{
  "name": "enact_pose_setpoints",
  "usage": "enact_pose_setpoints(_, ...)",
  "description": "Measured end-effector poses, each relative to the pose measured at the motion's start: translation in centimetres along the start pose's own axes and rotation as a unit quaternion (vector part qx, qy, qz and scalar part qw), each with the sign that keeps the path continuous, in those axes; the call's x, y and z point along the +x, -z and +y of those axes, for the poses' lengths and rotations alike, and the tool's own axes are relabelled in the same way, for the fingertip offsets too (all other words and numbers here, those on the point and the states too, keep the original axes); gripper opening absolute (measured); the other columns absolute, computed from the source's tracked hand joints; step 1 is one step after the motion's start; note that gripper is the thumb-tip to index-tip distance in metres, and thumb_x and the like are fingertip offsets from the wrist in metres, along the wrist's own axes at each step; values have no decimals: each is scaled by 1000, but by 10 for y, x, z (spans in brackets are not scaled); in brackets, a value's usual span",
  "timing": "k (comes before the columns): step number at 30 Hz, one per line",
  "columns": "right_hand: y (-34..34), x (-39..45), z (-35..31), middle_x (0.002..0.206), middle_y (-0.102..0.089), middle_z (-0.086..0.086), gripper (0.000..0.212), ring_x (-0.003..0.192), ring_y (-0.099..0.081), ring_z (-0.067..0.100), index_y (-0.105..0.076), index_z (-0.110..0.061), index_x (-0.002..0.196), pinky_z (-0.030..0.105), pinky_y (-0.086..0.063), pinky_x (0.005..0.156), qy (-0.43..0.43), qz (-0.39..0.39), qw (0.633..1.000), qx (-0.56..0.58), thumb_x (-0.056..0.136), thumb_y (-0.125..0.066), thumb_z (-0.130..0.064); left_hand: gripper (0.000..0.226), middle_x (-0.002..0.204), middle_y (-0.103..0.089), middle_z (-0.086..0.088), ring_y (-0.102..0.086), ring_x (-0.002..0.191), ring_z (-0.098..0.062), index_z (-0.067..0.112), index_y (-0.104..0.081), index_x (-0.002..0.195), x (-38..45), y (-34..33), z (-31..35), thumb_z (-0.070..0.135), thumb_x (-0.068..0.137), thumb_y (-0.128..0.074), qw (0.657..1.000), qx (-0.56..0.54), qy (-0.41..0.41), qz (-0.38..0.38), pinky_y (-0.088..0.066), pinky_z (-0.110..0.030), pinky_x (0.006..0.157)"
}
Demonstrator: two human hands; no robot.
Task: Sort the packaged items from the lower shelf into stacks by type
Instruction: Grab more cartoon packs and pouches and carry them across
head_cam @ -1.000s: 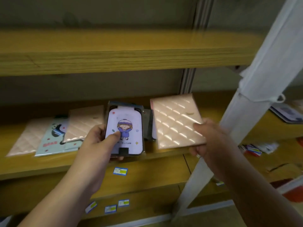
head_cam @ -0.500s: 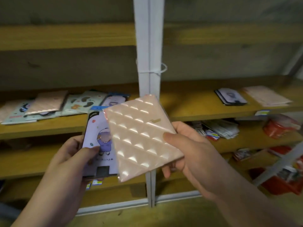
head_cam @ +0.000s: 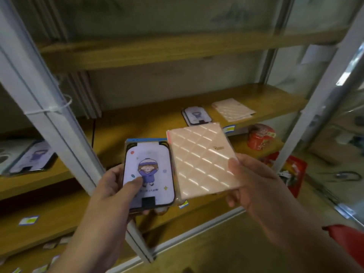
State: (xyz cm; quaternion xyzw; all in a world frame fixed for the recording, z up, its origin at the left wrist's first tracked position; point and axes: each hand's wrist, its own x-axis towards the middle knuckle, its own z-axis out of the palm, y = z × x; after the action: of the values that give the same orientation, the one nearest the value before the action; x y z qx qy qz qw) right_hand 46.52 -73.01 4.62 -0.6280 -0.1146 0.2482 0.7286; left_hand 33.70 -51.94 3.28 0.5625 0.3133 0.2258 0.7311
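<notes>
My left hand grips a lilac packaged case with a cartoon child, thumb on its front. My right hand holds a pink quilted packaged case by its lower right corner, thumb on top. Both cases are held side by side in front of the wooden shelf. On that shelf to the right lie a stack of lilac cartoon cases and a stack of pink quilted cases. More cartoon cases lie on the shelf at the far left.
A white metal upright with a cable tie crosses the left side, another upright stands at the right. A red tin and red packets sit on the lower shelf at right. Blue price labels mark the shelf edges.
The view has swung to the right along the shelf; the two sorted stacks are now closer and nearer the middle. The pink case no longer overlaps the cartoon case; both sit side by side.
</notes>
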Motion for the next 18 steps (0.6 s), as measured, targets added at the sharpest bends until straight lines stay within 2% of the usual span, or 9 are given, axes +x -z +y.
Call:
enact_pose_setpoints(2,21,7,-4,87,-66,13,27,67,-56,23,-74,-12,101,32,-47,48,0,22,1000,13,86,-63,-32,23,97,-78,-4,-76,73,-27,25,-62,113,13,-26,-6,14,93,-65,1000,5,1,-22,-56,-35,46)
enact_pose_setpoints(4,41,17,-9,78,-69,8,32,60,-61,20,-73,-10,96,30,-46,47,4,49,999,23,77,-63,-34,26,100,-78,-2,-77,79,-27,27,-60,114,29,-50,-12,14,92,-66,999,15,-2,-46,-61,-50,67)
enact_pose_setpoints(5,51,24,-12,77,-71,6,31,60,-63,19,-73,-11,95,31,-47,47,3,61,998,24,77,-63,-34,31,103,-78,-1,-77,84,-27,29,-59,117,38,-63,-15,14,92,-67,998,18,-3,-58,-58,-49,77)
enact_pose_setpoints(7,70,39,-16,82,-73,5,27,66,-63,21,-77,-14,94,33,-48,50,-3,76,997,30,79,-64,-33,41,107,-77,2,-76,93,-23,33,-54,124,59,-87,-18,14,90,-69,997,21,-4,-76,-58,-48,85)
enact_pose_setpoints(11,101,81,-26,83,-73,6,22,65,-64,19,-80,-20,92,32,-49,50,-15,93,995,38,79,-67,-32,69,106,-77,7,-75,94,-17,40,-39,144,112,-134,-19,20,88,-73,995,49,0,-88,-59,-47,86)
enact_pose_setpoints(13,114,106,-31,81,-74,5,23,62,-67,16,-80,-20,94,28,-51,47,-13,104,994,42,78,-67,-31,73,112,-74,9,-74,97,-14,42,-34,148,142,-155,-19,19,90,-72,993,71,-7,-92,-59,-45,88)
enact_pose_setpoints(14,120,119,-33,80,-75,4,23,61,-68,15,-80,-20,94,27,-51,46,-13,107,993,45,79,-67,-31,72,115,-73,9,-72,99,-14,41,-32,148,157,-164,-20,18,91,-70,992,82,-14,-93,-60,-41,86)
enact_pose_setpoints(16,130,142,-38,79,-74,5,24,60,-68,15,-80,-18,95,26,-52,46,-10,108,993,48,79,-68,-31,65,118,-69,14,-68,102,-8,38,-35,146,190,-183,-19,18,93,-67,987,122,-46,-92,-59,-23,70)
enact_pose_setpoints(18,140,164,-40,76,-73,5,22,58,-67,15,-79,-14,93,26,-52,44,-11,115,992,58,80,-68,-28,57,120,-65,18,-64,105,-4,40,-41,140,222,-199,-16,22,93,-67,974,190,-95,-79,-50,-11,63)
